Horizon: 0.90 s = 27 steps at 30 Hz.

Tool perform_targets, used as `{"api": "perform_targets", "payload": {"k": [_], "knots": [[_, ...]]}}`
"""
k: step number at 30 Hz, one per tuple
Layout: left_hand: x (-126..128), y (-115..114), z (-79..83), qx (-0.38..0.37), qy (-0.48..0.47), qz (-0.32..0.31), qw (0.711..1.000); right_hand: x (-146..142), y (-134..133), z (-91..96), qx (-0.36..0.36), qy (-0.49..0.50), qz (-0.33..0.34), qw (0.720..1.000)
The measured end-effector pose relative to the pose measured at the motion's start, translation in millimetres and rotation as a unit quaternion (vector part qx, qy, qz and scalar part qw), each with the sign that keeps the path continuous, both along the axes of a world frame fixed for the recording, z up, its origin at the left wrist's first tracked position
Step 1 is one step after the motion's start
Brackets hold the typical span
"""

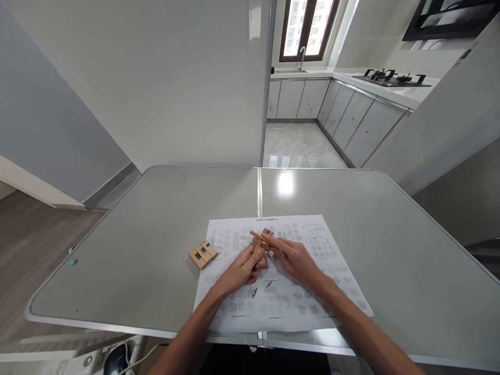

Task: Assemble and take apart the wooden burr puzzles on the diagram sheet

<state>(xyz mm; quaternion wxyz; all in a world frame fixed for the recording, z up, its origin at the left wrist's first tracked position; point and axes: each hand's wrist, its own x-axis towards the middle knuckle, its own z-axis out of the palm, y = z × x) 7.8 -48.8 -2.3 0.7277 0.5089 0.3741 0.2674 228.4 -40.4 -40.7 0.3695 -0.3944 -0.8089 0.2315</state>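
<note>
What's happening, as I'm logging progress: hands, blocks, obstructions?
Left hand gripping wooden block; right hand at wooden stick. More blocks leftward. Paper underneath, not obstructing.

Window [308, 28]: dark-framed, bright, ahead of me
Wall [54, 99]: grey, on my left
Kitchen floor [299, 143]: glossy tiles
Tabletop [332, 198]: glare spot [286, 183]

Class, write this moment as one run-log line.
left hand: holding wooden pieces; right hand: holding wooden stick; printed sheet: beneath both hands; wooden blocks: at its left edge
</note>
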Motion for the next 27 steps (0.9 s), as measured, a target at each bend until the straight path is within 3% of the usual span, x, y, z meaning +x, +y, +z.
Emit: {"api": "perform_targets", "payload": {"k": [4, 12, 20, 27], "knots": [[3, -4, 2.0, 0.021, 0.007, 0.010, 1.000, -3, 0, -1.7, 0.000, 0.033, -0.039, 0.999], [4, -6, -4.6, 0.027, 0.012, 0.028, 0.999, -3, -1, -0.3, -0.025, 0.061, -0.008, 0.998], [4, -3, -8.4, 0.024, 0.006, 0.050, 0.998, -8, -2, -3.2, 0.010, -0.003, 0.016, 1.000], [10, -3, -11.2, 0.014, -0.008, 0.088, 0.996, -9, -5, -6.0, 0.061, -0.009, -0.062, 0.996]]}}
